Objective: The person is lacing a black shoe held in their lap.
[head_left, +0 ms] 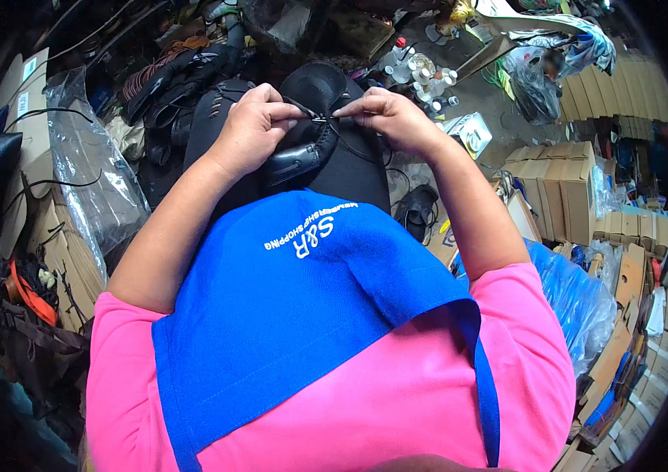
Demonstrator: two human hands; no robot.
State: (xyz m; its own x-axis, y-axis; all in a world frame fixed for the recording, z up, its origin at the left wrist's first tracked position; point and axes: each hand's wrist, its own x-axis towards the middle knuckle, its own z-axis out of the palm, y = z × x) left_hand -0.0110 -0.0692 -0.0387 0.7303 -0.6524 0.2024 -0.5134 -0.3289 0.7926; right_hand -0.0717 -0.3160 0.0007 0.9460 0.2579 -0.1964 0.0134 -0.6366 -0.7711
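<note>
A black leather shoe (295, 163) rests on my lap, between my dark-clad thighs, with a row of stitching or lacing across its upper. Its dark rounded end (314, 85) points away from me. Over the middle of the shoe, my left hand (255, 130) pinches a thin black cord (300, 107) from the left. From the right, the thumb and forefinger of my right hand (397, 118) are pressed together on the same cord or its other end. The fingertips nearly meet, and small pale glints show between them. A loop of cord hangs down beside the shoe.
More black shoes (169, 94) are heaped at the left, and another shoe (417, 206) lies right of my legs. Small bottles (422, 75) stand at the far right. Cardboard boxes (558, 185) and blue plastic sheeting (566, 291) fill the right side. Clear plastic (94, 157) hangs at the left.
</note>
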